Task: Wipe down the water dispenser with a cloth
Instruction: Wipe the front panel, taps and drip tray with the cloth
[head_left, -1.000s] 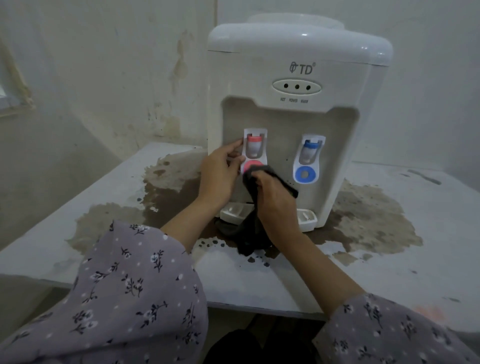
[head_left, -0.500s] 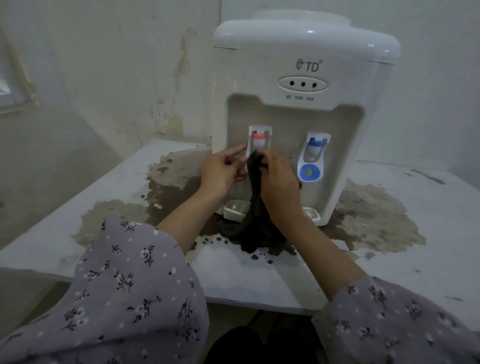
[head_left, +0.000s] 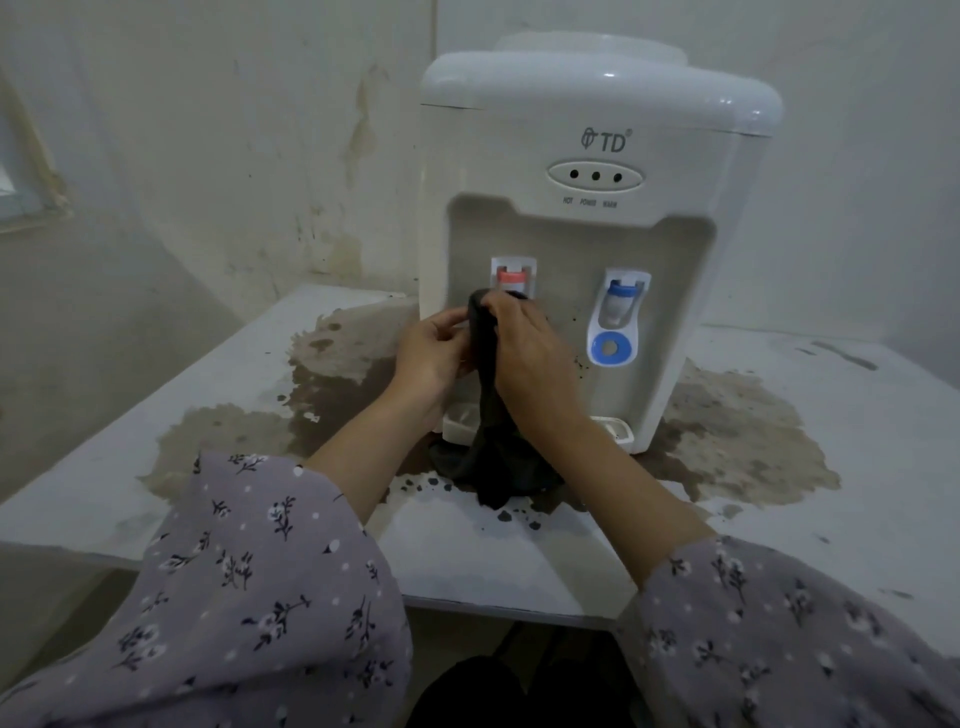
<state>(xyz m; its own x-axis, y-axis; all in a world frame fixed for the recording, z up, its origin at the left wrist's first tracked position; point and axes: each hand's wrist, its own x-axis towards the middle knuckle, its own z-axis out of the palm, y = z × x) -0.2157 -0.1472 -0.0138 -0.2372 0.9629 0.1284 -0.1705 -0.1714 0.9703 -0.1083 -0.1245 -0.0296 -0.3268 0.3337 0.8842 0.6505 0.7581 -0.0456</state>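
Observation:
A white tabletop water dispenser (head_left: 587, 124) stands on a stained white table (head_left: 857, 426). Its recess holds a red tap (head_left: 511, 276) on the left and a blue tap (head_left: 619, 312) on the right. A dark cloth (head_left: 493, 447) hangs in front of the red tap, its lower end bunched on the table. My right hand (head_left: 530, 358) grips the cloth's top just below the red tap. My left hand (head_left: 431, 353) pinches the cloth's left edge beside it. The drip tray (head_left: 460, 418) is partly hidden behind the cloth.
Large brown stains (head_left: 737, 436) spread over the table around the dispenser's base. Stained walls meet in a corner close behind. A window frame (head_left: 31, 192) shows at far left. The table's front edge (head_left: 493, 608) lies near my floral sleeves.
Both hands have drawn together on the cloth at the red tap. My left hand left the tap's side and now pinches the cloth; my right hand rose with the cloth's top.

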